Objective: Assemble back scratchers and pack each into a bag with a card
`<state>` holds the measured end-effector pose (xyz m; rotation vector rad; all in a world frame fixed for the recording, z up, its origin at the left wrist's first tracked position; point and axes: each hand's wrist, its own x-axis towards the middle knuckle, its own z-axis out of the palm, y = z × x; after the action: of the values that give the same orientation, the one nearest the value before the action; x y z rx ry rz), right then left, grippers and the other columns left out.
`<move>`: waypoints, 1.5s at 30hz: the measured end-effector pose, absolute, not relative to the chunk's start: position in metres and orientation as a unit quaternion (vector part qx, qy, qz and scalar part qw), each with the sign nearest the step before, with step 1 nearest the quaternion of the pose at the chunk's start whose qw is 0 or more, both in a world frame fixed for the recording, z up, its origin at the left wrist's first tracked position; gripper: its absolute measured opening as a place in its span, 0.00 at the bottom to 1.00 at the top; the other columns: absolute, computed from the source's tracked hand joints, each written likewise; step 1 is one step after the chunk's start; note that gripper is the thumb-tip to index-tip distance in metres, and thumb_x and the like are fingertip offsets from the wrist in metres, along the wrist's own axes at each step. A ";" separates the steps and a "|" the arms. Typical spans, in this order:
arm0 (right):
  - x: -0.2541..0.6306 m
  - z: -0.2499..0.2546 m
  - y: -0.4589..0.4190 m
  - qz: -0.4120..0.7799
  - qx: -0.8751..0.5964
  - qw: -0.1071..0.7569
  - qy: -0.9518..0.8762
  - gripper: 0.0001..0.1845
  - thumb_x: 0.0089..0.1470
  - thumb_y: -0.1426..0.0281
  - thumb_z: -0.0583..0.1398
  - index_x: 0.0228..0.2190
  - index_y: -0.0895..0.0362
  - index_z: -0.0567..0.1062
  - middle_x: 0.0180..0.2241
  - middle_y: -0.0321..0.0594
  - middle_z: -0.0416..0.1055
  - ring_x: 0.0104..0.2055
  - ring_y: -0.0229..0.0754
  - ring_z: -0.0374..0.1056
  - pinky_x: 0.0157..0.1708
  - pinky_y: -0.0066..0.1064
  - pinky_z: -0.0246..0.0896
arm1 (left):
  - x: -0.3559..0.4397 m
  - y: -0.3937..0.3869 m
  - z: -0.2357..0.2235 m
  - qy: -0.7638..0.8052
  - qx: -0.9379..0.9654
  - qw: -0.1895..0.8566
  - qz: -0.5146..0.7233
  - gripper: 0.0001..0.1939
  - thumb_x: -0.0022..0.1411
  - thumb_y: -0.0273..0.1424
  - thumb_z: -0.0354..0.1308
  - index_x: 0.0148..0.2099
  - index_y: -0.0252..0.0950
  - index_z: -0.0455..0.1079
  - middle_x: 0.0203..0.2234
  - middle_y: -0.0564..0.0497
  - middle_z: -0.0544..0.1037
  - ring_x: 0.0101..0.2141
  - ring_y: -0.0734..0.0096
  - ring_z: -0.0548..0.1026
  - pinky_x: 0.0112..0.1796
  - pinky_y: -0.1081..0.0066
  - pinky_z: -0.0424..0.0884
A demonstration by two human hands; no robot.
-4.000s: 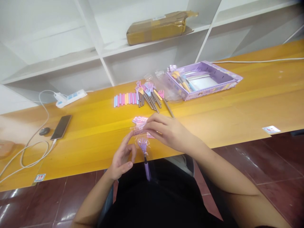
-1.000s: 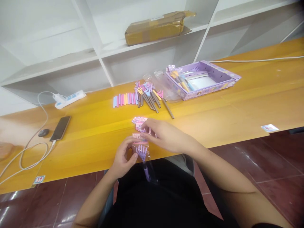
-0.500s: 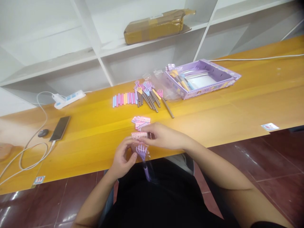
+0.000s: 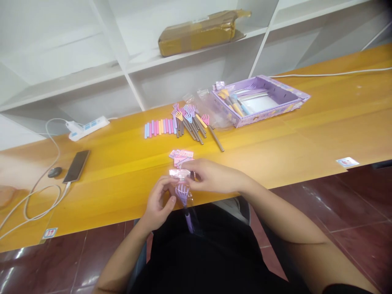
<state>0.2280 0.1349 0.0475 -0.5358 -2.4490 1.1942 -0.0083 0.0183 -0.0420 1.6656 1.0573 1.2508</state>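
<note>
A purple hand-shaped back scratcher [image 4: 183,194] lies inside a clear plastic bag [image 4: 193,218] at the table's front edge, its purple handle hanging past the edge towards my lap. A pink card [image 4: 180,174] shows at the top of the bag, under shiny plastic. My left hand [image 4: 159,203] has its fingertips on the bag's upper left side, the thumb bent below them. From the right, my right hand [image 4: 208,175] grips the bag's upper corner, its fingers curled and partly hidden. Just beyond is a small pile of pink printed cards [image 4: 181,157].
Further back lie several back scratchers [image 4: 191,122] with metal rods, beside a row of coloured handle sleeves [image 4: 160,127]. A purple box [image 4: 272,109] holds more of them. At left are a phone [image 4: 76,166], a cable and a power strip [image 4: 88,128]. Shelving [image 4: 183,77] stands behind.
The plastic over the pink card now catches more light, and the right fingertips have shifted slightly at the bag's top. Otherwise the hands and the back scratcher stay nearly in place.
</note>
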 end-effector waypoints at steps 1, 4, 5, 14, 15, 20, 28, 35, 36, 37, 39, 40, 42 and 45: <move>0.228 0.047 0.135 0.424 -0.190 0.178 -0.868 0.10 0.65 0.72 0.60 0.31 0.55 0.66 0.29 0.30 0.64 0.30 0.36 0.57 0.33 0.29 0.51 | -0.009 0.018 -0.042 0.416 0.655 0.395 0.492 0.19 0.76 0.38 0.61 0.66 0.43 0.71 0.56 0.43 0.73 0.41 0.65 0.74 0.48 0.62 0.75; 0.231 0.048 0.137 0.425 -0.188 0.167 -0.870 0.09 0.65 0.70 0.60 0.32 0.55 0.67 0.30 0.31 0.65 0.31 0.36 0.58 0.33 0.29 0.51 | -0.009 0.018 -0.042 0.420 0.653 0.402 0.486 0.18 0.77 0.37 0.61 0.65 0.42 0.72 0.54 0.42 0.76 0.45 0.61 0.76 0.50 0.61 0.76; 0.232 0.049 0.137 0.426 -0.187 0.164 -0.870 0.09 0.66 0.70 0.60 0.32 0.55 0.67 0.30 0.31 0.65 0.30 0.36 0.59 0.33 0.29 0.52 | -0.009 0.018 -0.043 0.424 0.653 0.401 0.483 0.17 0.77 0.36 0.61 0.64 0.42 0.72 0.54 0.42 0.76 0.48 0.59 0.77 0.52 0.60 0.75; 0.237 0.050 0.139 0.421 -0.173 0.159 -0.876 0.10 0.66 0.69 0.61 0.32 0.55 0.67 0.29 0.30 0.65 0.30 0.36 0.59 0.33 0.30 0.52 | -0.008 0.017 -0.048 0.457 0.662 0.386 0.452 0.20 0.73 0.32 0.66 0.64 0.42 0.72 0.48 0.45 0.82 0.43 0.64 0.79 0.48 0.64 0.75; 0.237 0.050 0.139 0.418 -0.171 0.158 -0.878 0.09 0.67 0.69 0.61 0.33 0.55 0.68 0.29 0.31 0.66 0.30 0.37 0.60 0.34 0.30 0.53 | -0.008 0.017 -0.048 0.460 0.663 0.383 0.450 0.21 0.72 0.32 0.67 0.64 0.42 0.72 0.48 0.45 0.82 0.43 0.64 0.79 0.48 0.64 0.75; 0.239 0.049 0.141 0.416 -0.170 0.162 -0.878 0.08 0.72 0.70 0.55 0.38 0.56 0.72 0.34 0.36 0.73 0.34 0.39 0.67 0.37 0.31 0.59 | -0.005 0.019 -0.047 0.461 0.671 0.341 0.470 0.22 0.70 0.29 0.67 0.64 0.44 0.72 0.48 0.48 0.80 0.41 0.67 0.77 0.46 0.66 0.74; 0.235 0.030 0.149 0.544 -0.133 0.014 -0.829 0.27 0.68 0.54 0.67 0.59 0.57 0.72 0.45 0.42 0.83 0.33 0.39 0.75 0.36 0.30 0.68 | -0.004 0.020 -0.042 0.433 0.732 0.256 0.459 0.14 0.64 0.18 0.63 0.47 0.42 0.76 0.35 0.53 0.78 0.33 0.70 0.76 0.39 0.69 0.73; 0.210 0.022 0.138 0.458 -0.100 -0.091 -0.879 0.10 0.67 0.63 0.69 0.41 0.59 0.80 0.35 0.37 0.80 0.34 0.39 0.73 0.33 0.29 0.59 | -0.002 0.018 -0.046 0.436 0.650 0.180 0.595 0.09 0.66 0.22 0.67 0.42 0.40 0.71 0.31 0.55 0.75 0.29 0.74 0.75 0.32 0.74 0.73; 0.208 0.023 0.137 0.447 -0.110 -0.076 -0.885 0.09 0.66 0.65 0.69 0.40 0.59 0.80 0.35 0.37 0.80 0.33 0.39 0.72 0.33 0.28 0.58 | -0.002 0.019 -0.046 0.432 0.635 0.174 0.616 0.09 0.67 0.23 0.67 0.42 0.40 0.71 0.31 0.55 0.74 0.29 0.74 0.75 0.31 0.75 0.73; 0.207 0.023 0.135 0.440 -0.116 -0.064 -0.888 0.08 0.66 0.66 0.69 0.39 0.59 0.80 0.34 0.37 0.79 0.33 0.38 0.71 0.33 0.28 0.57 | -0.002 0.019 -0.046 0.429 0.624 0.169 0.631 0.08 0.68 0.24 0.67 0.43 0.40 0.71 0.32 0.55 0.74 0.29 0.74 0.75 0.31 0.75 0.72; 0.206 0.025 0.133 0.439 -0.116 -0.035 -0.890 0.06 0.65 0.68 0.69 0.39 0.58 0.79 0.34 0.36 0.79 0.33 0.38 0.70 0.33 0.28 0.57 | -0.004 0.020 -0.047 0.430 0.613 0.160 0.644 0.08 0.69 0.26 0.68 0.44 0.40 0.73 0.32 0.55 0.75 0.29 0.74 0.75 0.32 0.74 0.73; 0.205 0.025 0.131 0.440 -0.115 -0.019 -0.890 0.06 0.65 0.69 0.69 0.40 0.58 0.79 0.35 0.36 0.78 0.33 0.38 0.70 0.33 0.28 0.57 | -0.004 0.021 -0.048 0.434 0.611 0.155 0.643 0.07 0.69 0.27 0.69 0.44 0.40 0.73 0.33 0.54 0.75 0.30 0.73 0.75 0.33 0.73 0.73; 0.204 0.023 0.129 0.444 -0.125 0.013 -0.887 0.08 0.65 0.68 0.69 0.41 0.58 0.78 0.35 0.37 0.78 0.34 0.39 0.70 0.33 0.29 0.58 | -0.006 0.021 -0.049 0.447 0.613 0.145 0.635 0.06 0.69 0.28 0.70 0.43 0.40 0.74 0.34 0.53 0.75 0.34 0.71 0.76 0.37 0.70 0.74; 0.198 0.016 0.122 0.461 -0.148 0.035 -0.874 0.11 0.65 0.65 0.69 0.42 0.59 0.77 0.35 0.37 0.77 0.33 0.39 0.70 0.32 0.29 0.59 | -0.006 0.023 -0.047 0.457 0.622 0.128 0.623 0.05 0.70 0.27 0.69 0.43 0.40 0.75 0.36 0.52 0.74 0.37 0.68 0.75 0.41 0.68 0.75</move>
<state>0.1980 0.1223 0.0164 -0.4544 -2.6878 1.4160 -0.0058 0.0228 -0.0467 1.8079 1.3297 1.8113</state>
